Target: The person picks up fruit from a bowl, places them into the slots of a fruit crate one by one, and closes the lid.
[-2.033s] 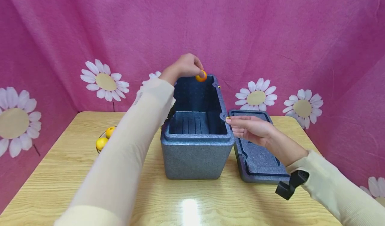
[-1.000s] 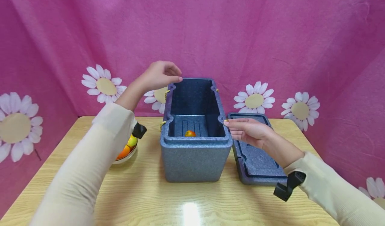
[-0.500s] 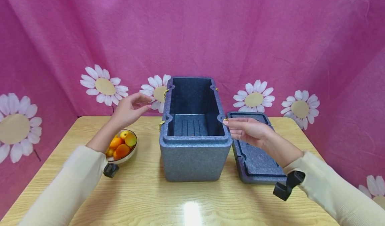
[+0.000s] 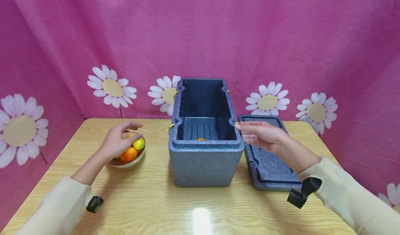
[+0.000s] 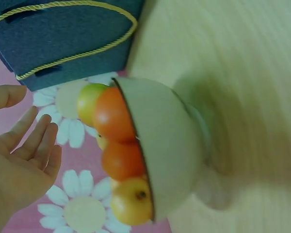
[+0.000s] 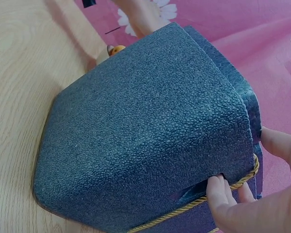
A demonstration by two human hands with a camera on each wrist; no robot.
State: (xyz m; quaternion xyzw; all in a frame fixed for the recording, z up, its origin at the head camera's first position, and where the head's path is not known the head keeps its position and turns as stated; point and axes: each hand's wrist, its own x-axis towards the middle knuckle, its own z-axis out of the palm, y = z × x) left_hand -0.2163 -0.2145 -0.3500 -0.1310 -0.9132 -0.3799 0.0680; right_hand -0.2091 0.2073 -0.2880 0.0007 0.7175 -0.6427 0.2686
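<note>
Over the bowl (image 4: 129, 164) of fruit on the left, my left hand (image 4: 118, 142) hovers with fingers spread and nothing in its grasp. In the left wrist view its fingers (image 5: 43, 141) are apart from the orange-red and yellow-green fruits (image 5: 114, 114). A dark grey foam box (image 4: 204, 167) stands uncovered in the middle. Just the top of an orange fruit (image 4: 201, 139) shows inside, behind the near rim. My right hand (image 4: 264, 135) holds the box's right edge, thumb at the rim, fingertips against the outer wall by the yellow rope handle (image 6: 199, 208).
The box's grey lid (image 4: 272, 163) lies on the wooden table (image 4: 156, 207), right of the box and under my right hand. Another rope handle (image 4: 170, 128) hangs on the box's left side. A pink curtain (image 4: 200, 30) with daisies surrounds the table.
My left hand has let go of an orange fruit into the box, then swung left and down from above the box to the bowl. My right hand has stayed at the rim.
</note>
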